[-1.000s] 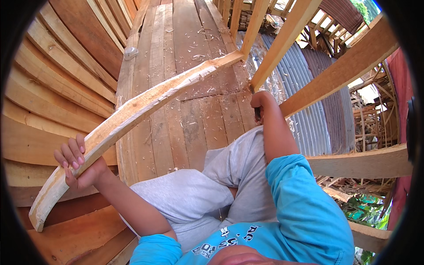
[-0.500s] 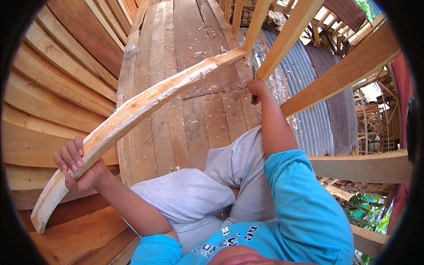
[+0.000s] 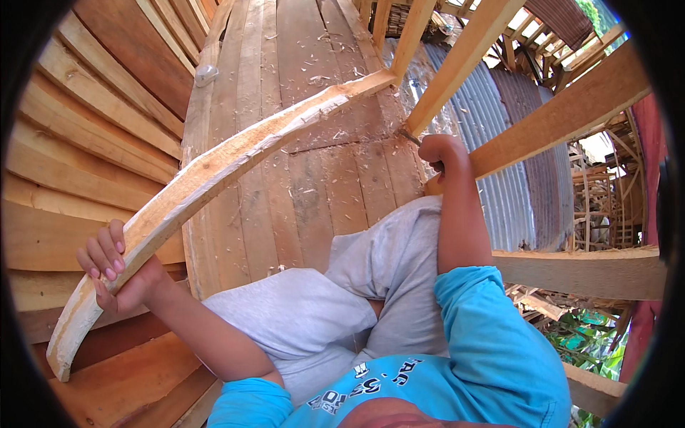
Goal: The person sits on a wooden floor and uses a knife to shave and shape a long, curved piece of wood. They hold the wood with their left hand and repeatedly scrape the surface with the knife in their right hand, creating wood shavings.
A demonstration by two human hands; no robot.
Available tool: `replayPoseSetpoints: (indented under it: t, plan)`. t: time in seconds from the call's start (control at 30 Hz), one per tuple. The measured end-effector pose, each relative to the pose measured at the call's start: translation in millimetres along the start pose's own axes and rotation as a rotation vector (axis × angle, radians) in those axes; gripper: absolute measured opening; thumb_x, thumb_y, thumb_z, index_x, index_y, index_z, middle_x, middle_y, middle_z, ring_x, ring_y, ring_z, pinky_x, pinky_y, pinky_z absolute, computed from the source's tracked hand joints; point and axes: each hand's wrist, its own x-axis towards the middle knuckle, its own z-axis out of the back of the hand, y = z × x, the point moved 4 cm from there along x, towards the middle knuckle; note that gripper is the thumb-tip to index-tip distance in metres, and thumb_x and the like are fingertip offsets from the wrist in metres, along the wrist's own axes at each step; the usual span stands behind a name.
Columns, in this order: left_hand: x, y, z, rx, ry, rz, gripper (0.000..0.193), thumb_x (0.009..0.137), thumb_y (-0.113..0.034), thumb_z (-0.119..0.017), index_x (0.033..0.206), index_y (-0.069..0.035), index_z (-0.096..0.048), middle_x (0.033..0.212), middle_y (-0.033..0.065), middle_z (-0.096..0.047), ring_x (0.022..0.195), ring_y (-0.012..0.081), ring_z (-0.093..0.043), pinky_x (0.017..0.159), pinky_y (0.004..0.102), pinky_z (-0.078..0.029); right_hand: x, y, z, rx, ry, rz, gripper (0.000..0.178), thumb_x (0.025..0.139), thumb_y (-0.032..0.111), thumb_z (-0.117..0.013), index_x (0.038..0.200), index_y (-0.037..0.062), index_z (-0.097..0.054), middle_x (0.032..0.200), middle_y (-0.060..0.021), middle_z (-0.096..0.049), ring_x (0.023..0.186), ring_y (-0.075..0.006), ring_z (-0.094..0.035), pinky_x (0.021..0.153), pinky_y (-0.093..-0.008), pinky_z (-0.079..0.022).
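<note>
A long, curved wooden beam (image 3: 214, 165) slants from lower left to the upper middle, pale and rough-hewn along its edges. My left hand (image 3: 118, 271) is wrapped around its lower part, fingers over the top and thumb at the near side. The far tip of the beam meets the upright timbers on the right. My right hand (image 3: 444, 151) is closed beside those timbers, apart from the beam. From it a narrow, dark, blade-like tool (image 3: 409, 135) pokes out to the left; its handle is hidden in my fist.
Wood shavings lie on the plank floor (image 3: 278, 207). Curved planks (image 3: 78, 150) form a wall on the left, with a small clear plastic item (image 3: 206, 75) near its foot. Slanting timbers (image 3: 564, 110) line the right side, with corrugated metal sheets (image 3: 492, 143) beyond them.
My right hand has moved to the right and slightly down, and the tool has tilted from upright to pointing leftward. The left hand keeps its hold on the beam, which has barely shifted.
</note>
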Motion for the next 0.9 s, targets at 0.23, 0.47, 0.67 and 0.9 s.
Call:
replayPoseSetpoints:
  t: [0.23,0.47,0.67,0.9]
  plan:
    - [1,0,-1,0.003,0.015,0.010,0.027,0.068,-0.015,-0.067,0.075,-0.018,-0.041,0.061,-0.0070,-0.041,0.060,0.0068,-0.042,0.070,0.0247,-0.034,1,0,-5,0.031,-0.029,0.012,0.031,0.082,0.009,-0.043,0.103,-0.0030,-0.062,0.077,-0.0132,-0.063,0.061,-0.0217,-0.061,0.054,-0.0375,-0.052]
    - [0,-4,1,0.007,0.018,0.005,0.027,0.068,-0.016,-0.067,0.075,-0.018,-0.041,0.061,-0.0067,-0.041,0.060,0.0069,-0.042,0.071,0.0251,-0.034,9,10,3,0.156,-0.133,0.189,0.031,0.084,0.006,-0.039,0.106,-0.0118,-0.052,0.080,-0.0144,-0.058,0.058,-0.0223,-0.061,0.047,-0.0369,-0.055]
    - [1,3,-5,0.036,-0.008,-0.014,0.026,0.070,-0.019,-0.066,0.075,-0.019,-0.041,0.060,-0.0080,-0.041,0.057,0.0057,-0.039,0.065,0.0242,-0.031,50,6,-27,0.070,0.128,0.165,0.036,0.084,0.006,-0.037,0.112,-0.0069,-0.056,0.091,-0.0179,-0.067,0.078,-0.0262,-0.069,0.058,-0.0397,-0.056]
    - [-1,-3,-1,0.044,-0.010,-0.015,0.027,0.068,-0.019,-0.066,0.075,-0.018,-0.041,0.061,-0.0077,-0.041,0.059,0.0063,-0.040,0.068,0.0245,-0.032,-2,41,-36,-0.253,0.060,0.281,0.030,0.080,0.004,-0.040,0.085,-0.0121,-0.065,0.091,-0.0244,-0.069,0.072,-0.0304,-0.071,0.065,-0.0420,-0.057]
